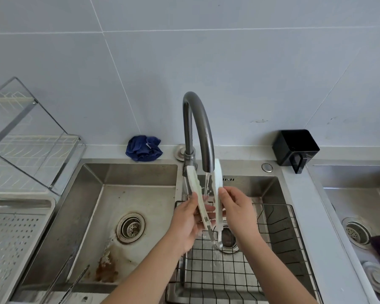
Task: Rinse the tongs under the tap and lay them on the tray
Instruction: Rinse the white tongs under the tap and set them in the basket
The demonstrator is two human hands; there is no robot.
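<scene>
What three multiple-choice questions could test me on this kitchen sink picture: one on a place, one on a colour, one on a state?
1. Where does the crumpled cloth lie?
A in the wire basket
B on the counter behind the left basin
C on the perforated tray

2. What colour are the tongs?
A white
B red
C black

3. What is the tap doing?
A shut off
B running
C covered by a towel

Answers:
1 B: the cloth sits on the counter strip between the wall and the left basin.
2 A: both arms, held by the left hand and the right hand, are white.
3 B: a stream falls from the spout between the tongs' arms.
</scene>
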